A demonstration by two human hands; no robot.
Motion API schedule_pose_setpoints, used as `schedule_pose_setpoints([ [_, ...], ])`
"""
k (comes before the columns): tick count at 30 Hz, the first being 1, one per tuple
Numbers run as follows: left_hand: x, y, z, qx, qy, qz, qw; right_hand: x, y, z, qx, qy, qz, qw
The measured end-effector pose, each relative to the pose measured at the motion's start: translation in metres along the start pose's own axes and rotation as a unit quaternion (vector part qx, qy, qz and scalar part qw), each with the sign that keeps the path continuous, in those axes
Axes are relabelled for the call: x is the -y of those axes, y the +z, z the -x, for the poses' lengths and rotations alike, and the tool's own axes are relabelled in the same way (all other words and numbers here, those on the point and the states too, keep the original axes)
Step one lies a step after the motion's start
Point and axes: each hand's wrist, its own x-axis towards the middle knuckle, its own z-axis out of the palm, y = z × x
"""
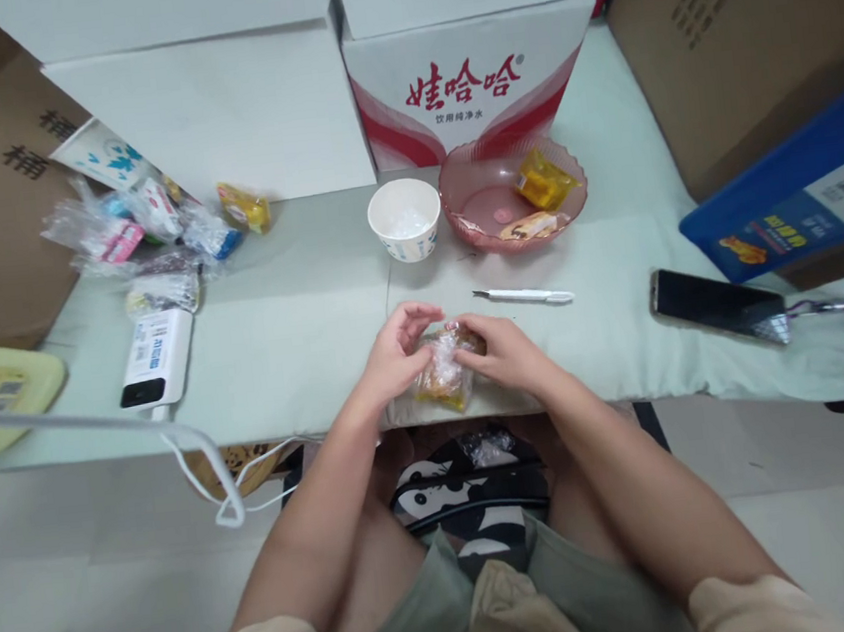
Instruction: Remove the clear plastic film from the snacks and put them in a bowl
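Both my hands meet at the near edge of the pale green table (301,309), gripping one small snack in a clear crinkly wrapper (444,374). My left hand (396,354) pinches the wrapper's left side with fingers curled. My right hand (505,347) closes on its right side. The snack inside looks brown and yellow. Just beyond my hands lies a white pen-like knife (523,295). Farther back stand a white paper cup (405,219) and a pink glass bowl (574,184) holding two wrapped snacks.
A heap of wrapped snacks (149,234) and a white power bank (155,359) with a cable lie at the left. A black phone (719,305) and a pen (835,307) lie at the right. Cardboard and white boxes line the back. A dark bag (471,497) sits between my knees.
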Motion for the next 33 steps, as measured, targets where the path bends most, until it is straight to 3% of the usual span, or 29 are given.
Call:
schedule_pose_setpoints([
  [3, -0.003, -0.003, 0.001, -0.049, 0.007, 0.045, 0.998, -0.001, -0.001, 0.001, -0.11, 0.041, -0.14, 0.983],
  [5, -0.003, 0.0, 0.002, -0.042, -0.032, 0.09, 0.995, -0.002, 0.001, 0.0, -0.188, 0.075, -0.227, 0.953],
  [7, -0.002, 0.007, 0.002, -0.033, -0.064, 0.114, 0.991, -0.002, 0.005, -0.001, -0.219, 0.093, -0.296, 0.925],
  [11, -0.004, 0.014, 0.0, -0.06, -0.077, 0.146, 0.984, 0.003, 0.009, 0.001, -0.167, 0.102, -0.374, 0.906],
  [14, -0.01, 0.009, -0.004, -0.044, -0.107, 0.165, 0.98, 0.006, 0.006, 0.004, -0.14, 0.115, -0.358, 0.916],
  [16, -0.012, 0.005, -0.006, -0.061, -0.116, 0.179, 0.975, 0.006, 0.005, 0.004, -0.127, 0.141, -0.342, 0.92],
  [19, -0.013, 0.007, -0.006, -0.104, -0.117, 0.231, 0.96, 0.005, 0.008, 0.001, -0.128, 0.17, -0.365, 0.906],
  [21, -0.012, 0.014, -0.004, -0.084, -0.13, 0.256, 0.954, 0.006, 0.013, -0.001, -0.151, 0.164, -0.376, 0.899],
  [24, -0.012, 0.025, -0.001, -0.038, -0.143, 0.246, 0.958, 0.007, 0.017, 0.0, -0.177, 0.121, -0.327, 0.92],
  [27, -0.01, 0.025, -0.004, -0.091, -0.113, 0.208, 0.967, 0.005, 0.009, 0.004, -0.15, 0.05, -0.195, 0.968],
  [29, -0.008, 0.018, -0.008, -0.141, -0.095, 0.187, 0.968, 0.0, -0.002, 0.006, -0.171, 0.009, -0.063, 0.983],
  [31, -0.007, 0.008, -0.011, -0.184, -0.083, 0.168, 0.965, -0.007, -0.013, 0.007, -0.225, 0.009, 0.095, 0.97],
  [33, -0.006, 0.0, -0.014, -0.224, -0.078, 0.146, 0.96, -0.015, -0.02, 0.008, -0.244, 0.051, 0.223, 0.942],
])
